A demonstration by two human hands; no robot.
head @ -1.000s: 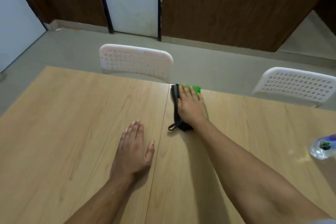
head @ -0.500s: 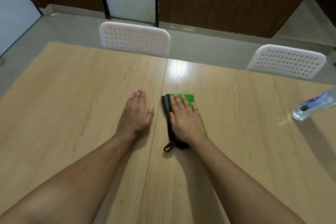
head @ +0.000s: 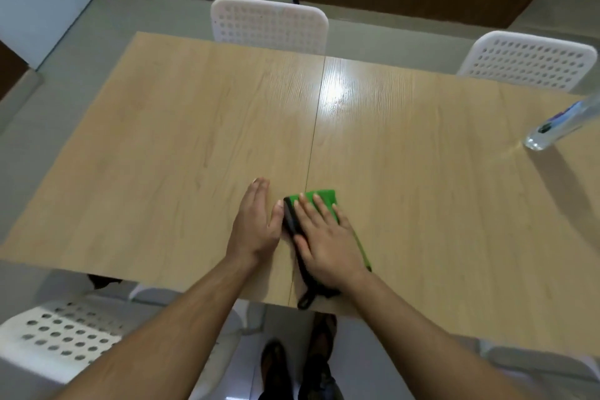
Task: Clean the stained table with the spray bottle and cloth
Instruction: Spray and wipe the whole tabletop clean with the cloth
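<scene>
1. mostly the table [head: 168, 153] fills the frame, a pale wood-grain top with a seam running from top centre down to the near edge; a bright wet-looking sheen sits just right of that seam in the upper middle, which i judge to be sprayed or freshly wiped surface.
2. next in size, three white perforated chairs ring it: one at top centre [head: 269, 26], one at upper right [head: 529, 58], one at lower left [head: 61, 331], all tucked close and out of the wiping path.
3. the right hand [head: 328, 240] lies flat on the cloth, fingers straight and slightly spread, pressing down rather than gripping it; a flat palm likely spreads pressure for wiping.
4. the left hand [head: 256, 224] rests on the table just left of the seam, fingers straight and together, holding nothing; it seems placed there to brace the body, its thumb near the cloth's dark edge.
5. the cloth [head: 326, 200] is green with a black border and a loop hanging over the near table edge, in the lower middle of the frame, just right of the seam.
6. the bottle [head: 561, 123] stands at the far right edge, clear, well apart from both hands, set aside while wiping goes on.
</scene>
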